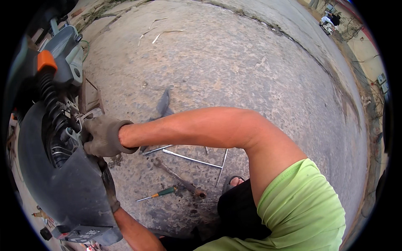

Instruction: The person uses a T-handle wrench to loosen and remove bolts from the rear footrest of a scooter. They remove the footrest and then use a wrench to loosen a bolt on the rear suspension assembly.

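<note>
A two-wheeled vehicle stands along my left side, with a dark mudguard (69, 188) and a black coil-spring shock absorber (51, 98). My right hand (104, 136), in a grey-brown work glove, is closed against the metal parts beside the shock absorber's lower part. What its fingers hold there is hidden. Lower down, my left hand (109, 184), gloved too, reaches in at the mudguard's inner edge, its fingers out of sight behind the plastic and under the other hand.
On the ground beside my foot lie a screwdriver (161, 192) with a green and orange handle, a rusty wrench (178, 175) and a T-shaped metal bar tool (192, 159). Beyond my right forearm lies a dark plastic piece (163, 103). A person (333, 19) is far off at upper right.
</note>
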### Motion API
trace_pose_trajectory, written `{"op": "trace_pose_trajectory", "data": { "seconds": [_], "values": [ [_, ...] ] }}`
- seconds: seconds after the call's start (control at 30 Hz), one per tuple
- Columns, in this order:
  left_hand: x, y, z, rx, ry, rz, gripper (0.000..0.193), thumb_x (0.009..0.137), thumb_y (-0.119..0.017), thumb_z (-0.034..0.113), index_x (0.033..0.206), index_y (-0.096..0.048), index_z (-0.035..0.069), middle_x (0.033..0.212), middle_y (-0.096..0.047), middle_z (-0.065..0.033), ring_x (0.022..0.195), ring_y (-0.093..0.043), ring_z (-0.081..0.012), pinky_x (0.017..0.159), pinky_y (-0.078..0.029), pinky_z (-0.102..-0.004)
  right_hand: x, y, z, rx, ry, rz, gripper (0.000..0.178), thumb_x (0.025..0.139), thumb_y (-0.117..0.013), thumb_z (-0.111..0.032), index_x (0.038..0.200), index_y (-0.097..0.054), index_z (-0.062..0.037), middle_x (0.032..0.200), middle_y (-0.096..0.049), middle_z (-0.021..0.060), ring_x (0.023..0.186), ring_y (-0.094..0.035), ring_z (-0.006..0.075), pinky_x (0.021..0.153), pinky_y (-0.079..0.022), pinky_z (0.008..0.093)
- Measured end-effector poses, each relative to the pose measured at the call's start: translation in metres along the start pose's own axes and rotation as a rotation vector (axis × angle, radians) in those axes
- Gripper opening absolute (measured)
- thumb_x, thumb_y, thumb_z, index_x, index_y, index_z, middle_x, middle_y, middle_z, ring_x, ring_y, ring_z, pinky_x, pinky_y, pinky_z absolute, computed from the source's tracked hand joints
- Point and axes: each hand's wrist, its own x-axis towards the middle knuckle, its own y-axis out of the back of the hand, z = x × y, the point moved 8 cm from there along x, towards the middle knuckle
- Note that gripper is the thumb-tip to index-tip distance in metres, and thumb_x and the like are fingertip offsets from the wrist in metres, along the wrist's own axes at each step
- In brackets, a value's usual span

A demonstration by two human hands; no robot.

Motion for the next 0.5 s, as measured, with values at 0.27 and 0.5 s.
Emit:
{"op": "trace_pose_trajectory", "data": {
  "seconds": [0.27,0.5],
  "values": [
    [-0.007,0.000,-0.004,-0.014,0.020,-0.002,0.046,0.094,-0.068,0.033,0.128,-0.061,0.003,0.106,-0.066,-0.0112,0.088,-0.063,-0.0210,0.077,-0.055,-0.0367,0.003,-0.002,0.005,-0.094,0.029,-0.019,0.048,0.083,-0.062,-0.036,0.112,-0.067,0.0021,0.107,-0.070,0.0249,0.106,-0.066,0.0406,0.096,-0.051,0.0445],
    [-0.006,0.002,0.000,-0.047,0.019,-0.012,0.045,0.094,-0.068,0.032,0.128,-0.061,0.003,0.105,-0.066,-0.0111,0.089,-0.063,-0.0213,0.079,-0.055,-0.0374,-0.010,0.004,0.017,-0.060,0.042,-0.146,0.038,0.082,-0.068,-0.033,0.102,-0.068,-0.0001,0.091,-0.073,0.0144,0.087,-0.071,0.0281,0.081,-0.056,0.0370]
  ]
}}
